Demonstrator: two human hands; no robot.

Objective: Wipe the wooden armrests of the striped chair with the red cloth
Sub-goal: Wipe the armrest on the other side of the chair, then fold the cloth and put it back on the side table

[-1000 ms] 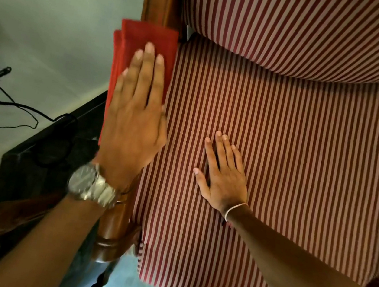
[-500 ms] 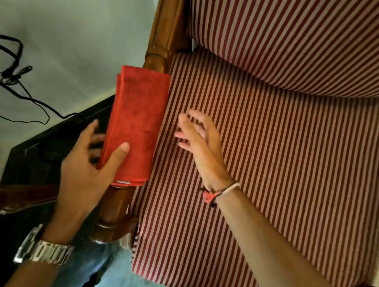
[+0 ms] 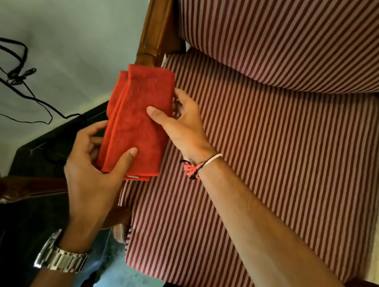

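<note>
Two hands are closed on the folded cloth point(image 3: 138, 121), which lies over the armrest point(image 3: 157, 24) beside the seat point(image 3: 265, 166). Its near end is pinched by the left hand point(image 3: 93, 171); its seat-side edge is gripped by the right hand point(image 3: 184, 123).

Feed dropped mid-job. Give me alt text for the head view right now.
Both hands grip a folded red cloth lying on the chair's left wooden armrest: the left hand pinches its near end, the right hand holds its seat-side edge. The striped seat fills the right of the view.
</note>
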